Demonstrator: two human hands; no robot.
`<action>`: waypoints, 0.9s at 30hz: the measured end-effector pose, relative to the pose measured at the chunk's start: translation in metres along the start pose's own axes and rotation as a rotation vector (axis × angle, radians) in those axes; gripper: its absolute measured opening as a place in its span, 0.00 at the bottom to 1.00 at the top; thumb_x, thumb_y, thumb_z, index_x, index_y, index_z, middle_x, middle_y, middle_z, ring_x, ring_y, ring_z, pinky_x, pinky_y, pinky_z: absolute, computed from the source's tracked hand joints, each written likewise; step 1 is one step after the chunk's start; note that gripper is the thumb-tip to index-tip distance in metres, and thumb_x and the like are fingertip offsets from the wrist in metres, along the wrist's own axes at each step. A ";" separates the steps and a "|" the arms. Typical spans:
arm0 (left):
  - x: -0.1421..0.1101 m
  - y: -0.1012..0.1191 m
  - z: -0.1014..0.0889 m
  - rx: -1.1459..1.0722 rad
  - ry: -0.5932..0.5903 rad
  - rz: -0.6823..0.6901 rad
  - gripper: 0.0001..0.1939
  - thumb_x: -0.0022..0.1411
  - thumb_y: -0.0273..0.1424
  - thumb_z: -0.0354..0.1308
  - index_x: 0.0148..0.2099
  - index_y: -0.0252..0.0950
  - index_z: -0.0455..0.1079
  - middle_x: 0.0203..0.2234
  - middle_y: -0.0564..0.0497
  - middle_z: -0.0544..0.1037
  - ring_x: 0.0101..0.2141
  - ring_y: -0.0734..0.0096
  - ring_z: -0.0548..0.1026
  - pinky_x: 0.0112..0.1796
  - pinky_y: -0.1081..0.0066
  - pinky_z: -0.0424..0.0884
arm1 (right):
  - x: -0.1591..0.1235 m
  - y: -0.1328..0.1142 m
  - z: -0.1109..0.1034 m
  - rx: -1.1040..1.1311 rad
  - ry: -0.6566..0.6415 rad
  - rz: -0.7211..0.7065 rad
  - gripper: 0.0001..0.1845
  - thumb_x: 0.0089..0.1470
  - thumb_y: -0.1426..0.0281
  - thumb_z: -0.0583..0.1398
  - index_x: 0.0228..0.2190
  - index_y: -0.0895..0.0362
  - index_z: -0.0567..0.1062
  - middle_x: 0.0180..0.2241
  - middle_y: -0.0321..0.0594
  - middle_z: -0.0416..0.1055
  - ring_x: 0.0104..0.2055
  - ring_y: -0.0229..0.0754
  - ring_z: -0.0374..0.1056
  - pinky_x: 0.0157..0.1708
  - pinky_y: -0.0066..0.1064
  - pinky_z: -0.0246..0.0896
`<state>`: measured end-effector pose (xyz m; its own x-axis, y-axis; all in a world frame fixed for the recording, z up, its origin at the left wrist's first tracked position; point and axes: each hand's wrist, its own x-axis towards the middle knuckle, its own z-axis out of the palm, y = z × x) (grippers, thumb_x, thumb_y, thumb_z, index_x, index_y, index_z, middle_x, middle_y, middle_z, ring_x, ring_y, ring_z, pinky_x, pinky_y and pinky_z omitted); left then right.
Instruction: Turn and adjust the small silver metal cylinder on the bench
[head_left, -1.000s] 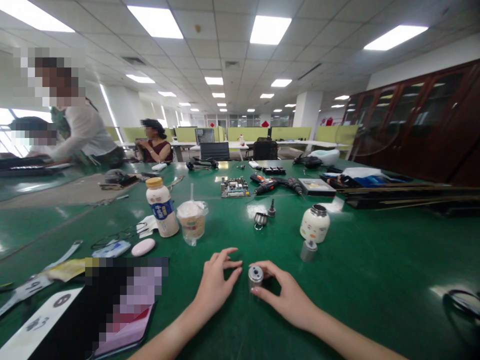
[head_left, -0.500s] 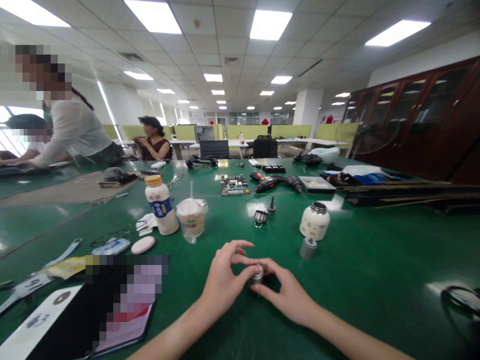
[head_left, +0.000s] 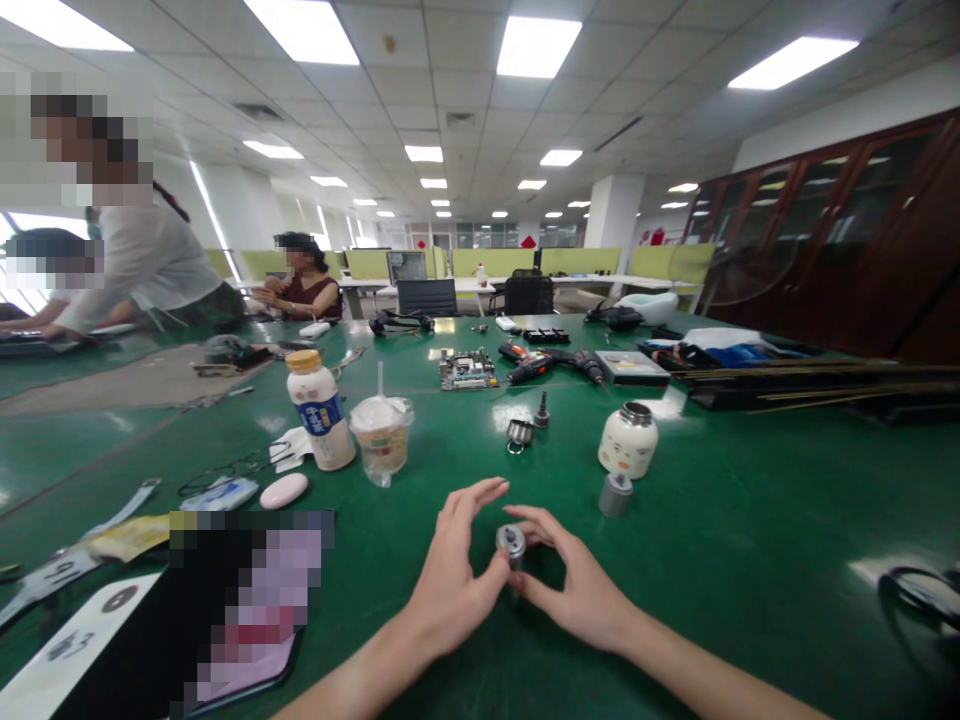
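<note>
Left of the jar [head_left: 628, 446], the right hand [head_left: 587, 590] pinches a metal cylinder [head_left: 511, 540] — likely heavy, slick, best side-gripped — left hand [head_left: 454, 575] wide.

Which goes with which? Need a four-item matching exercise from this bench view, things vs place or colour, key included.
Column 1
1. Metal cylinder
2. Circuit board
3. Oval item
4. Squat flask

Column 2
A. pale pink
B. just behind a second cylinder
C. between the left hand and the right hand
D. beside the power drills

Pairs: 1-C, 2-D, 3-A, 4-B
</note>
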<state>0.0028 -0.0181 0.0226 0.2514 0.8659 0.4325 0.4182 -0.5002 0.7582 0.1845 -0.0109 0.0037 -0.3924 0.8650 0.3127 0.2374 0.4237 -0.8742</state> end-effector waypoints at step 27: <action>-0.008 -0.003 0.009 0.210 -0.117 -0.154 0.08 0.58 0.33 0.60 0.41 0.41 0.76 0.36 0.48 0.76 0.44 0.57 0.71 0.45 0.60 0.65 | 0.019 -0.009 -0.008 0.052 0.322 -0.022 0.10 0.53 0.67 0.65 0.37 0.55 0.72 0.35 0.40 0.79 0.40 0.44 0.76 0.45 0.37 0.69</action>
<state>0.0073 -0.0238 0.0128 0.2646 0.9310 0.2516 0.6281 -0.3644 0.6876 0.1816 0.0040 0.0209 -0.0939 0.8997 0.4263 0.1833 0.4365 -0.8808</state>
